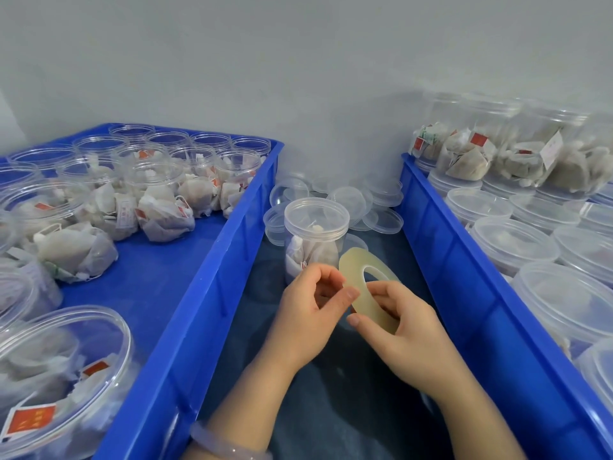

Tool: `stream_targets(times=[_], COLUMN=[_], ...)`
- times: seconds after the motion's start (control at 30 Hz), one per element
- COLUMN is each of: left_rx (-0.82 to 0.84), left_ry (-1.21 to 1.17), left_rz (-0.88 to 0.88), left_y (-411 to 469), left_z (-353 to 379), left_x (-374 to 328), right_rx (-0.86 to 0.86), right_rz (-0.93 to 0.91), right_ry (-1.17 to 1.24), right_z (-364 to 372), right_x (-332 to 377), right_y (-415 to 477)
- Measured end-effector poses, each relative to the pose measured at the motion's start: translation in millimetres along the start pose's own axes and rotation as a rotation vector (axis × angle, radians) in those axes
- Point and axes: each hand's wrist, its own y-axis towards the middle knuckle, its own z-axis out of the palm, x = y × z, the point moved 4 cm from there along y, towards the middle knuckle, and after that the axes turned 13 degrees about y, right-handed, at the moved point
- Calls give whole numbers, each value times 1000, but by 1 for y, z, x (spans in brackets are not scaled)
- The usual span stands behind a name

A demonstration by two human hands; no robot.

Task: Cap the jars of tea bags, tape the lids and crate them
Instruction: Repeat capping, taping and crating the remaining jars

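Observation:
A capped clear jar of tea bags [313,237] stands on the dark surface between two blue crates. Just in front of it, both hands hold a thin yellowish roll of clear tape [356,265]. My right hand [403,330] grips the roll with fingers through and around its ring. My left hand [308,310] pinches at the roll's edge with thumb and fingertips. Loose clear lids [368,202] lie piled behind the jar.
The left blue crate [199,293] holds several open jars of tea bags [159,200]. The right blue crate [464,270] holds several capped jars [512,244], more stacked at its far end. A grey wall rises behind.

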Motion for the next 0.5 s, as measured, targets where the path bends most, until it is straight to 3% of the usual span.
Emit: stream_targets(times=[0.1, 0.3, 0.4, 0.5], left_rx=[43, 50, 152, 301], left_ry=[-169, 118, 96, -89], left_rz=[-82, 6, -21, -101], left_y=[2, 1, 1, -1], left_z=[0, 0, 2, 6], left_x=[1, 1, 2, 1], right_rx=[30, -38, -107, -157], right_rz=[9, 30, 15, -2], right_ry=[-32, -100, -110, -133], right_z=[0, -2, -1, -4], right_x=[0, -7, -8, -10], right_y=[0, 2, 4, 8])
